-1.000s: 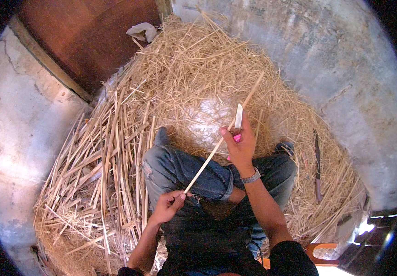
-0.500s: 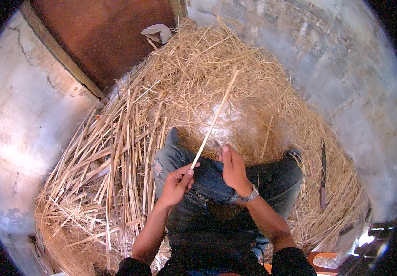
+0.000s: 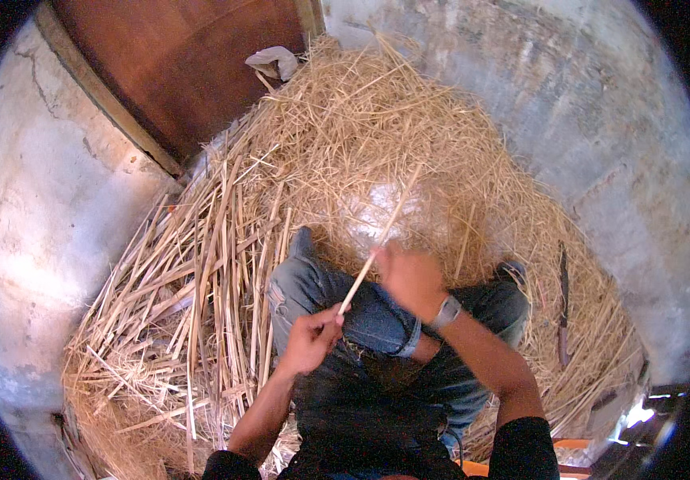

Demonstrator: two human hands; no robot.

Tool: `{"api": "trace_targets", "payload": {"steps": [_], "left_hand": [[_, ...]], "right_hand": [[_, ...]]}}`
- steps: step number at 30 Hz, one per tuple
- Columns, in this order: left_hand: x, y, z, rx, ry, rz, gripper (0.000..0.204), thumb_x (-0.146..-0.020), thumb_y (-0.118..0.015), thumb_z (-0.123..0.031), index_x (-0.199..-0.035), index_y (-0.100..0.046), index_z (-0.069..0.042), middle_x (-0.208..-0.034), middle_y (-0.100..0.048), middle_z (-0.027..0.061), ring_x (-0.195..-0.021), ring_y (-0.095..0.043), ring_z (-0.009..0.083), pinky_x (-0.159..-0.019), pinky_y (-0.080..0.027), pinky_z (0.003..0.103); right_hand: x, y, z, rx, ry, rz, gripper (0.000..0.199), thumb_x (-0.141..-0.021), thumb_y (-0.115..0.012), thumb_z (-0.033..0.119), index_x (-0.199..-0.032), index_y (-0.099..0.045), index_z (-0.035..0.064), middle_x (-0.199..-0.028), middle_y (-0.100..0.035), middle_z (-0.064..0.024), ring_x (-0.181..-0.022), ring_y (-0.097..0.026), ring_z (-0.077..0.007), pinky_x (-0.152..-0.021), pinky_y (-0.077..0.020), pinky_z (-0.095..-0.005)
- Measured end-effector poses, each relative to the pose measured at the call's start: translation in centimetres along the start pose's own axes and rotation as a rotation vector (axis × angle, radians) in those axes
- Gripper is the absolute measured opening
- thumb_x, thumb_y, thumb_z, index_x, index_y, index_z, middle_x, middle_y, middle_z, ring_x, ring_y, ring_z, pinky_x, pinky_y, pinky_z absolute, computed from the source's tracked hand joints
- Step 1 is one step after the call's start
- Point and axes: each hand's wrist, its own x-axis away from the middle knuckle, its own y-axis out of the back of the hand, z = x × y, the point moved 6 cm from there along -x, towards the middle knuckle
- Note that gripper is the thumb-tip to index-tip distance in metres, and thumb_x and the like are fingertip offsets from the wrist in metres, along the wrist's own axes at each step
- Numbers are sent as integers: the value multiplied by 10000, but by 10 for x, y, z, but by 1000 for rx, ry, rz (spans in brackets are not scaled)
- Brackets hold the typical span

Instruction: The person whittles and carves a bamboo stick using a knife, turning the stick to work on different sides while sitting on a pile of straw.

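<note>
My left hand [image 3: 313, 340] is closed around the lower end of a thin pale bamboo strip [image 3: 399, 204], which slants up and to the right over my lap. My right hand [image 3: 415, 282], a wristwatch at its wrist, is curled against the middle of the strip and blurred by motion. A small knife's blade showed at its fingertips half a second ago; now the fingers hide it. Below both hands are my crossed legs in jeans [image 3: 377, 320].
Long split bamboo strips [image 3: 217, 264] lie in a heap at the left. Fine shavings [image 3: 361, 104] pile up ahead against the walls. A long dark-bladed knife [image 3: 563, 312] rests on the shavings at the right. A brown door [image 3: 193, 64] stands at the far left.
My right hand has moved slightly up and outward along the strip and turned over it. The strip's far end has dropped lower and a little to the right.
</note>
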Motion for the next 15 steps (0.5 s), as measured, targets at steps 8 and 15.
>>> {"api": "trace_targets", "payload": {"steps": [8, 15], "left_hand": [[24, 0, 28, 162, 57, 62, 309, -1039, -537, -174, -1309, -621, -50, -634, -462, -56, -540, -400, 34, -490, -321, 217], [41, 51, 18, -74, 76, -138, 314, -1028, -554, -175, -1285, -626, -10, -712, -549, -22, -638, -478, 51, -572, -399, 231]], "right_hand": [[-46, 20, -60, -7, -116, -82, 429, -1029, -427, 427, -903, -576, 45, -639, -616, -210, -592, -617, -431, -531, -471, -537], [-1, -14, 26, -399, 103, 78, 382, -1011, -476, 399, -928, -566, 38, -628, -617, -220, -585, -613, -439, -564, -476, -560]]}}
